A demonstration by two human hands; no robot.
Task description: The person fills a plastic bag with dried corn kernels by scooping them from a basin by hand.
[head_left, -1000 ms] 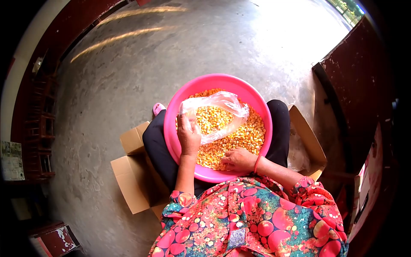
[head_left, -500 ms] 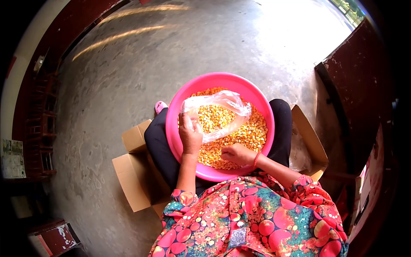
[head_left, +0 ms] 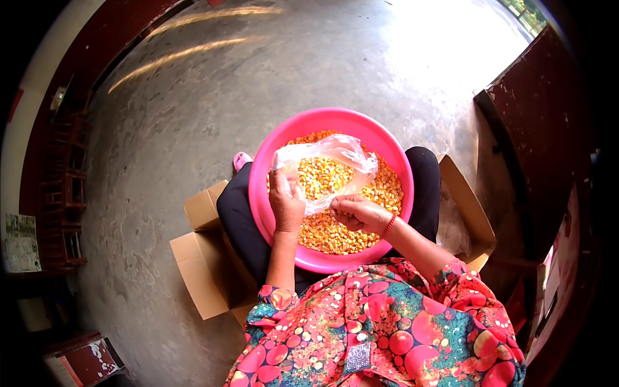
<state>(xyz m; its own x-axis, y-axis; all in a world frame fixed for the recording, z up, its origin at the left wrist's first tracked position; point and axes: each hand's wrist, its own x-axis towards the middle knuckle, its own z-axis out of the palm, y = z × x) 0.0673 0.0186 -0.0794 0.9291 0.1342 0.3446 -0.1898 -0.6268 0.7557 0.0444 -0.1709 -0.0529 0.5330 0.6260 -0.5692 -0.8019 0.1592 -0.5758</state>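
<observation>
A pink basin (head_left: 261,222) full of yellow corn kernels (head_left: 338,237) rests between my legs. On the kernels lies a clear plastic bag (head_left: 348,147), its mouth spread wide, with kernels inside. My left hand (head_left: 287,203) is closed on the bag's left edge. My right hand (head_left: 361,213) is at the bag's near edge with fingers pinched together; what they hold, if anything, is too small to make out.
An open cardboard box (head_left: 205,264) stands left of my legs, another box (head_left: 467,206) with clear plastic in it on the right. Wooden stools (head_left: 64,193) line the far left. A dark red panel (head_left: 535,109) is at the right.
My right hand has risen from the kernels near the basin's front to the near edge of the bag, its fingers closed. My left hand stays on the bag.
</observation>
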